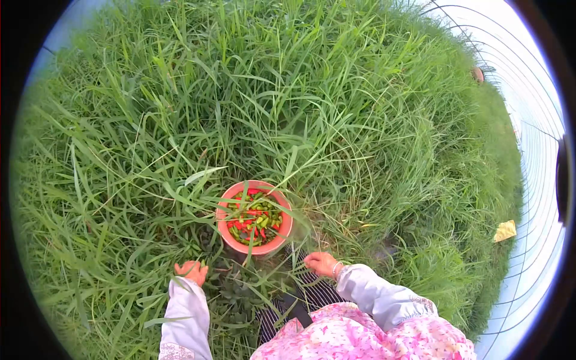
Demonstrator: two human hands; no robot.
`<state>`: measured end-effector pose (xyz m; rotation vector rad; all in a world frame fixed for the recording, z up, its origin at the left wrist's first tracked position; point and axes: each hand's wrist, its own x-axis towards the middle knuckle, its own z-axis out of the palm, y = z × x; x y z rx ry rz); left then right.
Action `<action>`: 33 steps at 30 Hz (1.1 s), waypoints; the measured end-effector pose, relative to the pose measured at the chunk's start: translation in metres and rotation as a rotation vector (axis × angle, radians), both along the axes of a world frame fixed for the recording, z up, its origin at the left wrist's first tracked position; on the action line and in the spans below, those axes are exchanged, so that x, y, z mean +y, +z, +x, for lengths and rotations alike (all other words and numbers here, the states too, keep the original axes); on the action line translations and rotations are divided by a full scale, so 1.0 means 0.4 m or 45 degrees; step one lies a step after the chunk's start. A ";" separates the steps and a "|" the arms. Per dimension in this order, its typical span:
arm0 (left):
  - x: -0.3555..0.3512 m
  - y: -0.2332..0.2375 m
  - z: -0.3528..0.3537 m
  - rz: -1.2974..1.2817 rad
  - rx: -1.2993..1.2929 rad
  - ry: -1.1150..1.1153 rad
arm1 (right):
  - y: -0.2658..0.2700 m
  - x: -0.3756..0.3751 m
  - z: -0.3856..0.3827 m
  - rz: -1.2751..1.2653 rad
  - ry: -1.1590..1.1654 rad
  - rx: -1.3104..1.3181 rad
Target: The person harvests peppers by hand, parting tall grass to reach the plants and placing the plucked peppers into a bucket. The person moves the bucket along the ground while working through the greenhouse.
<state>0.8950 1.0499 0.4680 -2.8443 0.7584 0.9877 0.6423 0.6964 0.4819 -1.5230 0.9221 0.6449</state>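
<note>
An orange-red bucket [284,235] stands in the grass in front of me, holding red and green peppers [255,222]. My left hand [192,272] is low in the grass, to the left of the bucket and nearer to me. Its fingers are curled at the leaves, and what they hold, if anything, is too small to make out. My right hand [321,263] rests near my striped trouser leg, below and right of the bucket, with its fingers curled together. A bracelet is on that wrist. Neither hand touches the bucket.
Tall grass [240,90] surrounds the bucket, and some blades hang over its rim. A yellow piece [504,231] lies at the right edge of the grass beside the pale ribbed sheeting [540,174]. A small reddish object [478,75] shows at the upper right.
</note>
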 end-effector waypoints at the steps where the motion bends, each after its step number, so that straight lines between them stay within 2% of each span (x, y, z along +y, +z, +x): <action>1: -0.017 0.022 -0.025 -0.128 0.003 -0.049 | 0.053 0.015 0.024 0.062 0.002 0.074; 2: -0.073 0.097 -0.047 -0.177 0.159 0.091 | 0.072 0.042 0.034 0.190 -0.086 0.038; 4: -0.128 0.154 -0.126 -0.493 0.210 0.124 | 0.106 0.089 0.046 0.437 -0.250 -0.028; 6: -0.188 0.253 -0.191 -0.761 0.292 0.142 | 0.202 0.143 0.098 0.597 -0.238 -0.068; 8: -0.223 0.310 -0.254 -0.920 0.330 0.160 | 0.266 0.189 0.134 0.901 -0.287 -0.100; 10: -0.258 0.400 -0.291 -0.886 0.274 0.168 | 0.282 0.231 0.159 1.050 -0.263 -0.135; 12: -0.260 0.418 -0.326 -1.009 -0.018 0.146 | 0.295 0.253 0.179 1.077 -0.255 -0.123; 16: -0.264 0.428 -0.339 -0.888 -0.081 0.234 | 0.256 0.260 0.219 1.228 -0.107 -0.216; 17: -0.266 0.445 -0.340 -0.858 -0.017 0.252 | 0.259 0.251 0.223 1.220 -0.077 -0.178; 18: -0.254 0.466 -0.352 -0.817 0.041 0.298 | 0.326 0.246 0.242 1.117 -0.088 -0.088; 20: -0.258 0.447 -0.367 -0.990 -0.061 0.412 | 0.305 0.223 0.255 1.220 -0.032 -0.141; 21: -0.252 0.464 -0.363 -1.005 0.021 0.430 | 0.322 0.211 0.264 1.104 -0.049 -0.149; 23: -0.253 0.480 -0.362 -0.976 -0.002 0.486 | 0.351 0.182 0.296 1.046 -0.004 -0.092; 24: -0.250 0.480 -0.357 -0.880 0.012 0.527 | 0.313 0.154 0.304 1.042 0.049 -0.120; 26: -0.249 0.458 -0.364 -0.780 0.013 0.553 | 0.307 0.114 0.327 0.845 0.064 -0.093; 28: -0.239 0.448 -0.385 -0.832 -0.038 0.601 | 0.313 0.066 0.331 0.457 0.702 -0.602; 31: -0.198 0.477 -0.410 -0.863 0.069 0.595 | 0.216 0.029 0.376 0.982 0.029 -0.025; 33: -0.169 0.480 -0.423 -0.808 0.094 0.633 | 0.207 0.007 0.418 0.787 0.023 -0.112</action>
